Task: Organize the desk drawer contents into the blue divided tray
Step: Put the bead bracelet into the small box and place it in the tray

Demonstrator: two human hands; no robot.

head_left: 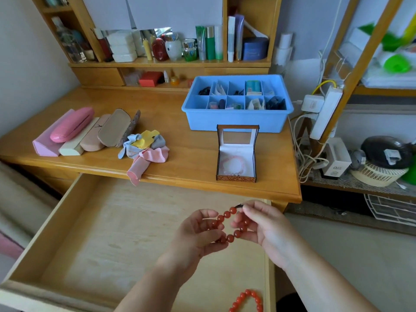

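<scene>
Nearest the lens, at the drawer's front right corner: a second red bead bracelet (247, 300), loose on the drawer (67, 221) floor, probably left there because both hands were busy with its twin. Just above it, a red bead bracelet (229, 226) stretched into a loop between two hands over the open drawer. Left hand (198, 235) curled, fingertips hooked round the beads on the loop's left side. Right hand (263, 226) pinching the dark knot or tassel end at the top between thumb and forefinger, other fingers cupped behind the beads. Held apart so, seemingly to look the string over or untwist it before stowing.

On the desk (180, 122) beyond, near its front edge: an open wooden jewellery box (236, 154), lid upright, a pale pink bracelet (233, 164) already bedded on its white lining. Behind the box, the blue divided tray (236, 120), most compartments already holding small items, too small to name. To the left, a row of glasses cases (85, 131) side by side, then a heap of coloured cleaning cloths (144, 147), one pink piece overhanging the desk edge. Grouped by kind, seemingly sorted out of the drawer and awaiting a place.
</scene>
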